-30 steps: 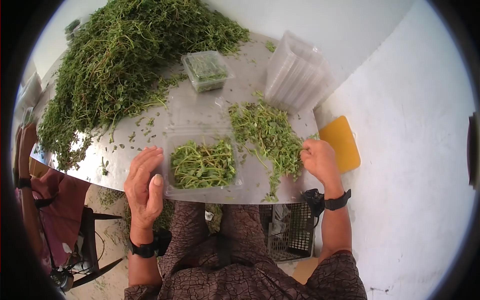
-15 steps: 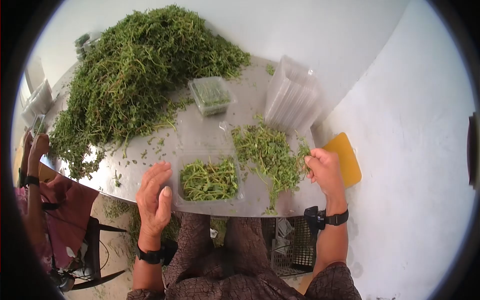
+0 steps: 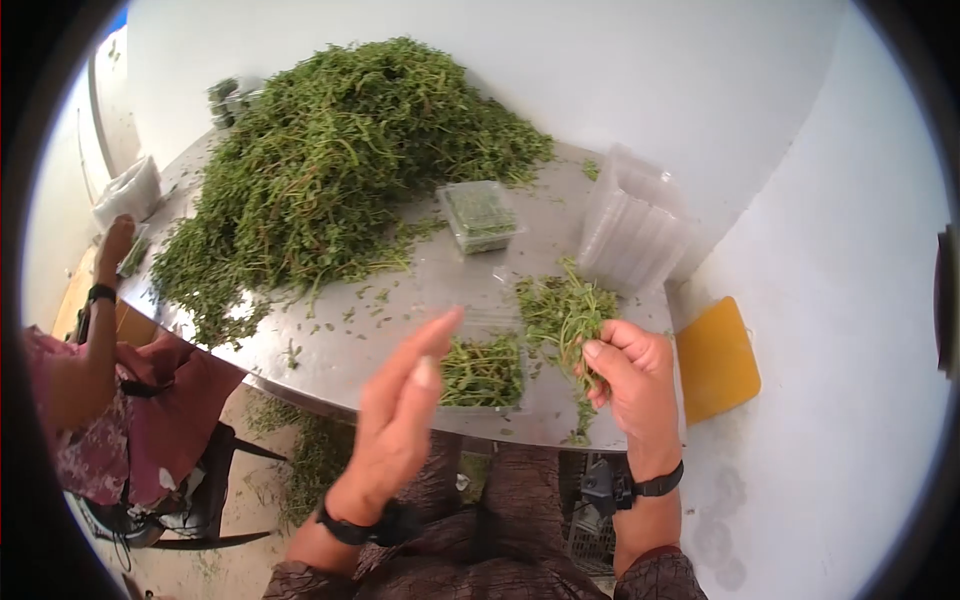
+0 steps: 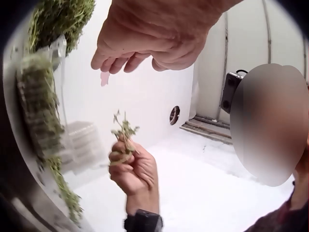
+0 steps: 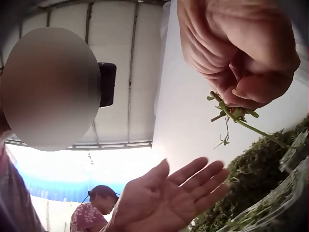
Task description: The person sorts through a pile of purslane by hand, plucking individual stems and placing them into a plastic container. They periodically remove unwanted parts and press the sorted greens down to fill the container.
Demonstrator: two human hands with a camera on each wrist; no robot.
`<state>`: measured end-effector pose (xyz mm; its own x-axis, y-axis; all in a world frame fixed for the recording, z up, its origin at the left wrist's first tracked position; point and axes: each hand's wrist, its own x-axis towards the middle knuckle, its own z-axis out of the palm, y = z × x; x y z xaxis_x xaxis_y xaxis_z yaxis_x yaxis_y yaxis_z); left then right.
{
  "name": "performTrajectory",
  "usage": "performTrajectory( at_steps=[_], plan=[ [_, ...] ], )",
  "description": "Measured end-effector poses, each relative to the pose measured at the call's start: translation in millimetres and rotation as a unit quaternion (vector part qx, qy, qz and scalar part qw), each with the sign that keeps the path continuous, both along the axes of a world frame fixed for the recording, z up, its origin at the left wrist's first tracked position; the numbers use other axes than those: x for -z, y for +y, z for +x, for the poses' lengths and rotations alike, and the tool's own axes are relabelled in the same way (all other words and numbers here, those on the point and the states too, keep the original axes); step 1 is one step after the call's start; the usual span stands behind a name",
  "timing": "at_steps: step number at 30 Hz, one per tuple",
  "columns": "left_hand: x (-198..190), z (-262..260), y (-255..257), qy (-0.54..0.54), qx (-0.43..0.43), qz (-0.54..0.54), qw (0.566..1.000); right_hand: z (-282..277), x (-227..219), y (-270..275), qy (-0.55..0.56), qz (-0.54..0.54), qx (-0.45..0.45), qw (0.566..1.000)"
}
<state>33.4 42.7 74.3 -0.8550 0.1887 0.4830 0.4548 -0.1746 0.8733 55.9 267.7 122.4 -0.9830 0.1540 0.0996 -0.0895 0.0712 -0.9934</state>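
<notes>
My right hand (image 3: 640, 385) pinches a small bunch of leafy green sprigs (image 3: 580, 335) between thumb and fingers, raised over the loose heap of sprigs (image 3: 550, 295) at the table's right. In the right wrist view, thin stems (image 5: 251, 128) stick out below the curled fingers. My left hand (image 3: 400, 410), slightly blurred, is held with straight fingers and nothing in it, above the left side of a clear plastic box (image 3: 490, 408). That box is filled with cut greens (image 3: 487, 370). Its lid lies opened back behind it, and the left hand hides its left part.
A large mound of greens (image 3: 340, 160) covers the back left of the metal table (image 3: 350, 350). A closed box of greens (image 3: 480, 215) stands behind the open one. Nested clear containers (image 3: 635, 225) stand back right, near a yellow board (image 3: 717, 360). Another person (image 3: 90, 400) sits at the left.
My right hand has lifted the sprigs off the loose heap and moved them left, toward the box. My left hand has swung right, over the box's left side. The head view has shifted.
</notes>
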Motion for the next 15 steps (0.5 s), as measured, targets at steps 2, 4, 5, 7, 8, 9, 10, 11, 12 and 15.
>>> performTrajectory(
  at_steps=[2,4,5,7,8,9,10,11,12,15],
  plan=[
    [-2,4,16,-0.056,0.043,0.048,0.996,3,-1,-21,0.022,0.02,-0.011,0.999],
    [-3,7,26,-0.088,0.076,0.081,0.99,6,1,-38,0.033,0.027,-0.028,0.999],
    [-4,9,29,-0.094,0.078,0.091,0.988,7,3,-48,0.038,0.044,-0.023,0.998],
    [-1,12,32,-0.109,0.079,0.081,0.988,11,7,-61,0.047,0.068,-0.014,0.996],
    [0,14,33,-0.126,0.084,0.074,0.986,11,13,-66,0.046,0.064,-0.018,0.997],
    [-7,19,34,-0.189,0.107,0.112,0.97,9,22,-70,0.1,0.106,0.0,0.989],
    [-4,19,36,-0.19,0.105,0.109,0.97,8,26,-75,0.153,0.148,0.018,0.977],
    [2,18,39,-0.177,0.116,0.135,0.968,11,26,-79,0.175,0.199,0.036,0.963],
    [5,19,43,-0.163,0.128,0.163,0.965,12,27,-83,0.175,0.197,0.036,0.964],
    [5,22,43,-0.194,0.119,0.188,0.955,17,32,-87,0.25,0.269,0.054,0.928]
  ],
)
